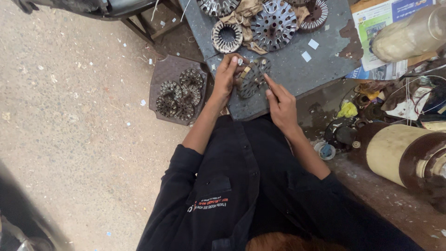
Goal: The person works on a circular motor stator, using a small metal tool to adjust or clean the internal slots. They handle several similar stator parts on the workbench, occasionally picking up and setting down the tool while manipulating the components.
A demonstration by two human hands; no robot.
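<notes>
Two hands close on one slotted metal stator ring [253, 78] held tilted over the near edge of the grey worktable [297, 74]. Left hand [226, 76] pinches its left rim with curled fingers; right hand [281, 104] grips the lower right edge, thumb pressed on. Dark, toothed, round, it sits below similar rings [274, 23].

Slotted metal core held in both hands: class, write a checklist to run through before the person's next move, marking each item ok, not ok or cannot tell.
1. Left hand grips the slotted metal core: ok.
2. Right hand touches the core's lower edge: ok.
3. Core is over the grey table, not the floor: ok.
4. Core's slots are lined: cannot tell.
5. White paper slips lie on the table: ok.
6. Finished cores are stacked on the side tray: ok.
</notes>
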